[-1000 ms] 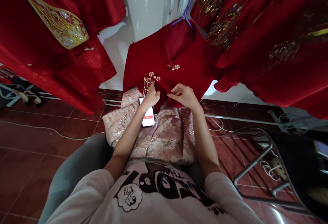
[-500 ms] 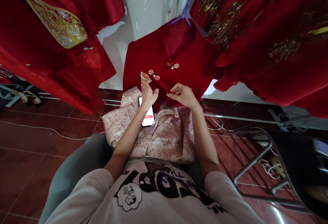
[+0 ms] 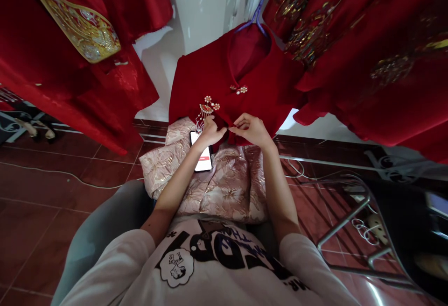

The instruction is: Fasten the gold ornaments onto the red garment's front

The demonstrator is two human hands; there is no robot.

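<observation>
1. At the front edge of the jacket, the right hand has its grip pinched on red fabric between thumb and fingertips.
2. Just beside it, the left hand is loosely curled, its thumb pointing toward the right hand; whether its grip grasps anything cannot be told.
3. By the left fingertips, the pendant lies on the jacket, its beaded strands running down toward the hand.
4. Above the pendant sits a flower clasp; another, the upper clasp, lies just below the neck opening.
5. The jacket is spread beyond the hands, its neck at a purple hanger, its lower edge meeting the far edge of the pink cloth.
6. Near that cloth's far left corner rests a phone, screen lit, partly under the left wrist.
7. The pink cloth covers the person's lap, its near edge against the white shirt.
8. Left of the jacket hang red garments with a gold panel; to its right hang more red clothes.
9. On the tiled floor stand shoes at far left, a cable nearer, and a black chair at right.
</observation>
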